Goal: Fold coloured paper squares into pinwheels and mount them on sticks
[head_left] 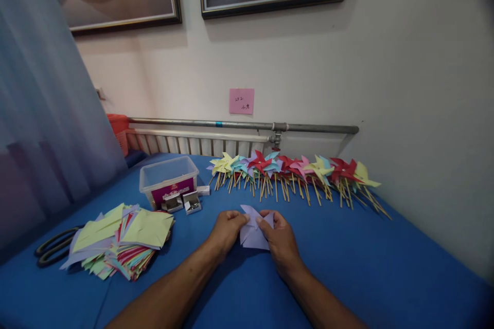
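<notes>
Between my two hands is a purple paper pinwheel point(254, 239), with some corners folded in toward its middle and no stick visible on it. My left hand point(227, 231) pinches its left side between thumb and fingers. On the other side my right hand point(281, 236) grips the paper, thumb pressed near the centre and fingers behind. Left of my hands lies a pile of slit paper squares point(148, 229) in yellow, purple, red and green. Finished pinwheels point(260, 162) on wooden sticks lie in a row beyond my hands.
A clear plastic box point(170, 177) with a purple label stands back left. Small open cartons point(192, 203) sit before it, one holding tiny metal pieces. Black-handled scissors point(57, 247) lie partly under the paper pile. A pipe point(243, 125) and radiator run along the wall behind the blue table point(347, 262).
</notes>
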### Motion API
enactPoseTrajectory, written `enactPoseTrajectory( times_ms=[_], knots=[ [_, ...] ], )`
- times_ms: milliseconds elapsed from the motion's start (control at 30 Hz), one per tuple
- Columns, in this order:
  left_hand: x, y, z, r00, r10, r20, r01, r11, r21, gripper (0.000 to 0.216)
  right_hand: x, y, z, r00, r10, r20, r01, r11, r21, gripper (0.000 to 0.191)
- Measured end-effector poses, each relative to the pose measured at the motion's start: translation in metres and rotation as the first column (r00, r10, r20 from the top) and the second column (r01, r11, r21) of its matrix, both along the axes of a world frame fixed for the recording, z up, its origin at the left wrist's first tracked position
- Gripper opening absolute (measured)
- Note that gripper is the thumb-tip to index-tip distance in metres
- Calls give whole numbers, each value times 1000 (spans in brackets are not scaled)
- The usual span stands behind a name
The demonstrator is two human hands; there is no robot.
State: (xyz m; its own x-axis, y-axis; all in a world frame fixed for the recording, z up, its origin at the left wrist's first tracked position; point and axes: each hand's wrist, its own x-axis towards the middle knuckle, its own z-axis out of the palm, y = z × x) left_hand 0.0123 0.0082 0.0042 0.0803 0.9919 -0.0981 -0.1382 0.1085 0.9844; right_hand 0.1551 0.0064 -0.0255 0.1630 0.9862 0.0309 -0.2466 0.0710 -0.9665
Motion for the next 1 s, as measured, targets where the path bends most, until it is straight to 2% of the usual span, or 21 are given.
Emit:
enactPoseTrajectory(
  times_ms=[267,433,733,1000],
  knots=[
    [1,5,-9,992,-6,-125,4,1000,-11,30,3,-1,7,982,-86,166,81,996,36,36],
    [3,4,-5,986,7,-167,-10,1000,-19,32,2,-5,9,978,-86,189,82,996,31,35],
    [4,4,-9,982,39,-187,-38,999,6,31,2,-4,5,973,-87,213,84,996,27,34],
    [7,2,-9,993,41,-115,-42,999,-12,33,0,-4,3,970,-97,221,87,995,56,30]
  ],
)
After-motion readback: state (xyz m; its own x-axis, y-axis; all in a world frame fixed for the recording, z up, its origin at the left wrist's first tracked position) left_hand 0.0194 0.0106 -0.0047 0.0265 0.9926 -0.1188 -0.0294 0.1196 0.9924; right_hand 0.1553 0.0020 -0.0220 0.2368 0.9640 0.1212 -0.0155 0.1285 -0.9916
